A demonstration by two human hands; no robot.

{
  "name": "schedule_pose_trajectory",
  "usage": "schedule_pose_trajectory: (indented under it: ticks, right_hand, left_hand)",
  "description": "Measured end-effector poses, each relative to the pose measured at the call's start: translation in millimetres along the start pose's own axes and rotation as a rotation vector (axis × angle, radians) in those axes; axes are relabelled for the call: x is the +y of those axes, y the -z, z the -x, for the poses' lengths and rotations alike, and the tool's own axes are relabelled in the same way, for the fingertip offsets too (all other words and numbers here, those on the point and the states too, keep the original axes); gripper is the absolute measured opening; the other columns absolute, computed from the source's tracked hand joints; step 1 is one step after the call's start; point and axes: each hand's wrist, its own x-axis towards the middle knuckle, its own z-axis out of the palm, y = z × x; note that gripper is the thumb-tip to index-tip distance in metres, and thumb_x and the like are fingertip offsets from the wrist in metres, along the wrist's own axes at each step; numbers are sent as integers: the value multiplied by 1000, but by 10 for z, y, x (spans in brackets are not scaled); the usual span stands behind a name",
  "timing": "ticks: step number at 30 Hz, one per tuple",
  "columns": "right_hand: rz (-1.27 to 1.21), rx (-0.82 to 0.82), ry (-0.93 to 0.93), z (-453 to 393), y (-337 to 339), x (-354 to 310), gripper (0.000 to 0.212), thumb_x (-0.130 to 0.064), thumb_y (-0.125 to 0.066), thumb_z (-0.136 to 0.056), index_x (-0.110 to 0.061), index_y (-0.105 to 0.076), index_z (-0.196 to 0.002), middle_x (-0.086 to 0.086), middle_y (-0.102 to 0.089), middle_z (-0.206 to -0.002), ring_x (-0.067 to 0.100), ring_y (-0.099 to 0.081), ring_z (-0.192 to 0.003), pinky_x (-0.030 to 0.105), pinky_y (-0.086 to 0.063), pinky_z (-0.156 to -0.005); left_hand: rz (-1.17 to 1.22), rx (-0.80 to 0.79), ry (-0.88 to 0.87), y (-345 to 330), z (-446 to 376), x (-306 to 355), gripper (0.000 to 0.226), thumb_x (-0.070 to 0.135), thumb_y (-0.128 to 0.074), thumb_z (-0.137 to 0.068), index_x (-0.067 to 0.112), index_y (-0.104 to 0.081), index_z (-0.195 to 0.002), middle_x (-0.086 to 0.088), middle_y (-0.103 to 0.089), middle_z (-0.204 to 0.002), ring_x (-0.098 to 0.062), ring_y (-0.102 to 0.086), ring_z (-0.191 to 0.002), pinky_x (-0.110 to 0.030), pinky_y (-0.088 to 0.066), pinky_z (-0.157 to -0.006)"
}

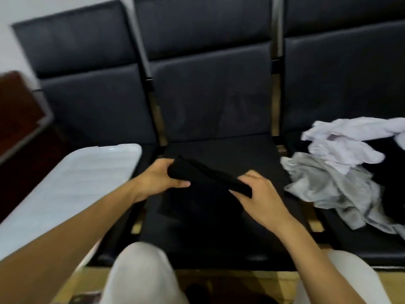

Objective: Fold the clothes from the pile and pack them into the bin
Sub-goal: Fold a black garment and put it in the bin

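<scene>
**Black fabric in both hands, bin waiting on the left**

Black on black is my main worry here. The folded black garment [208, 175] sits between my two hands above the dark middle seat [219, 150] of the bench, and its edges almost vanish against the upholstery. I judge that I could easily misread where a fold ends and let a layer slip loose without noticing. The picture is also soft with motion blur, which makes the edges harder still to follow.

The second risk, as I see it, is the carry. The white bin [72, 183] lies just beside my left forearm, on the left seat, and I cannot see into it from this angle. If either hand lets go too soon on the way across, the narrow bundle would probably sag and unfold, and I would have to fold it again.

My left hand [162, 178] grips the left end of the bundle, the fingers curled behind the cloth and the thumb [179, 183] lying along its near edge. My right hand [258, 189] pinches the right end, its fingers bent down over the top of the fabric. Both hands are closed on the garment; neither is slack.

The pile [341, 170] of grey and white clothes lies on the right seat, well apart from my hands, with several crumpled pieces unfolded, so I judge the task is far from finished.
</scene>
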Motion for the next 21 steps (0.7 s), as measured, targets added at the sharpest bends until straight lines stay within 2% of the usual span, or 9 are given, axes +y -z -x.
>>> schedule_pose_trajectory:
  ticks: [4, 6, 8, 10, 12, 15, 17, 18, 21]
  right_hand:
    - [-14, -66, 289, -42, -386, -1128, 16, -29, -65, -94, -28, -72, -109, -20, -55, -82, 11, -59, -89, 31, -49, -79]
    - [-37, -123, 373, 11, -636, -1637, 16, -30, -62, -95, -33, -70, -109, -16, -54, -81, 15, -58, -83, 32, -49, -73]
    - [-62, -233, 480, 152, -1014, -2127, 15, -25, -62, -95, -32, -71, -106, -7, -58, -83, 17, -58, -79, 35, -49, -68]
    - [-8, -370, 563, 352, -1401, -2464, 17, -18, -61, -93, -30, -69, -100, 0, -60, -83, 23, -59, -79, 39, -50, -68]
    - [55, -527, 610, 600, -1842, -2797, 13, -19, -57, -91, -29, -65, -92, 4, -61, -82, 28, -60, -78, 42, -52, -67]
    - [38, -762, 610, 874, -2380, -3146, 13, -24, -54, -93, -22, -67, -91, 4, -67, -84, 25, -62, -75, 44, -54, -67]
    - [80, -928, 659, 1031, -2660, -3353, 14, -23, -56, -96, -24, -69, -95, -8, -66, -84, 17, -61, -75, 26, -49, -60]
    - [112, -980, 689, 1109, -2745, -3444, 18, -21, -55, -97, -28, -66, -84, -14, -59, -77, 11, -55, -69, 18, -40, -54]
    - [124, -978, 670, 1299, -3008, -3537, 43, -15, -52, -95, -39, -42, -61, -12, -46, -63, 5, -45, -59, 20, -29, -49]
  left_hand:
    - [68, 262, 56, 923, 1243, -390, 24, 10, -86, -72, 13, -74, -93, 2, -78, -89, -12, -73, -87, -20, -55, -72]
    - [71, 361, 77, 1198, 1898, -633, 35, 30, -92, -59, 18, -78, -89, -1, -78, -91, -14, -74, -88, -28, -57, -76]
    - [79, 450, 118, 1406, 2625, -904, 39, 38, -95, -49, 31, -78, -83, -1, -78, -88, -13, -74, -83, -24, -58, -71]
    - [85, 463, 150, 1473, 3198, -1137, 25, 28, -90, -59, 39, -77, -77, 3, -77, -81, -8, -73, -77, -17, -55, -63]
    - [77, 503, 178, 1519, 3758, -1440, 26, 13, -81, -72, 38, -74, -68, 10, -72, -68, -2, -69, -67, -13, -49, -58]
    - [106, 557, 262, 1507, 4407, -1949, 22, 21, -76, -76, 28, -62, -60, 9, -56, -58, -5, -58, -57, -14, -39, -54]
    - [109, 569, 321, 1433, 4751, -2300, 26, 25, -76, -77, 29, -57, -59, 8, -50, -57, -6, -52, -55, -16, -35, -53]
    - [102, 567, 344, 1387, 4879, -2464, 29, 22, -77, -78, 31, -58, -59, 8, -50, -56, -4, -51, -54, -16, -34, -54]
    - [77, 601, 365, 1213, 5108, -2842, 36, 10, -77, -83, 30, -59, -61, 10, -52, -58, -3, -50, -58, -18, -38, -59]
